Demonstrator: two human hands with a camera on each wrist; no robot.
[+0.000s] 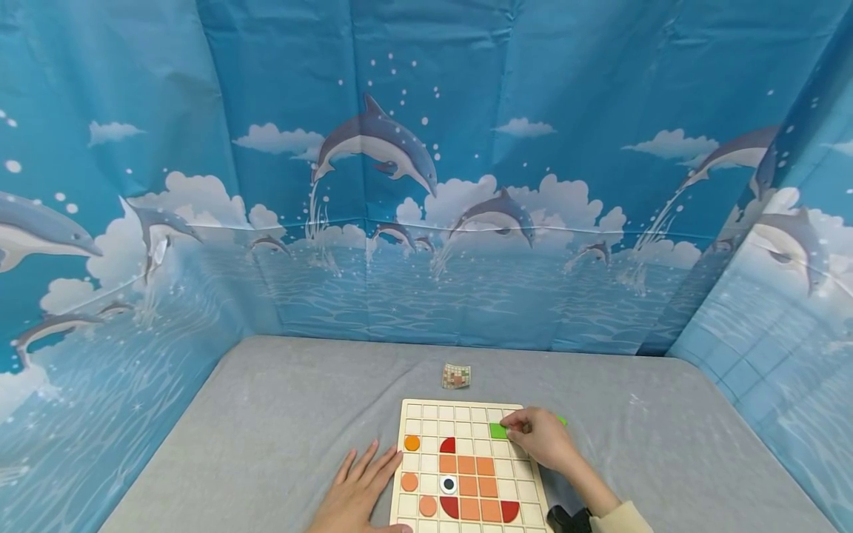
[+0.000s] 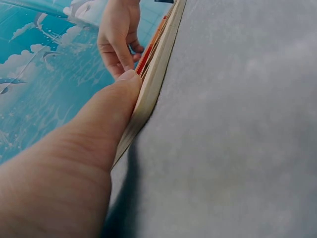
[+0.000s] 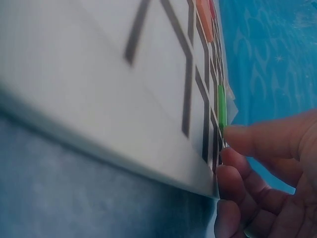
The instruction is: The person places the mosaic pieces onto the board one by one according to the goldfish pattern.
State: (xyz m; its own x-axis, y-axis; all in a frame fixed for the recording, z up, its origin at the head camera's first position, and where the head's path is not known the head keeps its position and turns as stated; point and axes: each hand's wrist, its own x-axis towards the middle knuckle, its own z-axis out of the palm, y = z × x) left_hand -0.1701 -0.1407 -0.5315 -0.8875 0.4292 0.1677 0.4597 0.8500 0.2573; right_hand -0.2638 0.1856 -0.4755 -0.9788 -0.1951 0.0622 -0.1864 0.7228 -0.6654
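A pale wooden grid board (image 1: pixel 413 411) lies on the grey cloth, its cells partly filled with coloured tiles. At its upper right, the thumb and fingertips of my right hand (image 1: pixel 543 440) pinch the near edge of a green square tile (image 1: pixel 497 431). In the right wrist view the thumb meets the end of that green tile (image 3: pixel 222 105), with the other fingers curled below. Another bit of green (image 1: pixel 563 420) shows behind the right hand; whether it is held cannot be told. My left hand (image 1: pixel 356 488), fingers spread, rests against the board's left edge, its thumb touching the rim.
Orange square tiles (image 1: pixel 468 486), red quarter-round tiles (image 1: pixel 509 511), orange discs (image 1: pixel 409 482) and a black-and-white eye disc (image 1: pixel 449 484) sit in the board. Beyond it lies a small pattern card (image 1: pixel 456 376). A dolphin-print curtain (image 1: pixel 426 296) stands behind the grey surface (image 1: pixel 300 400).
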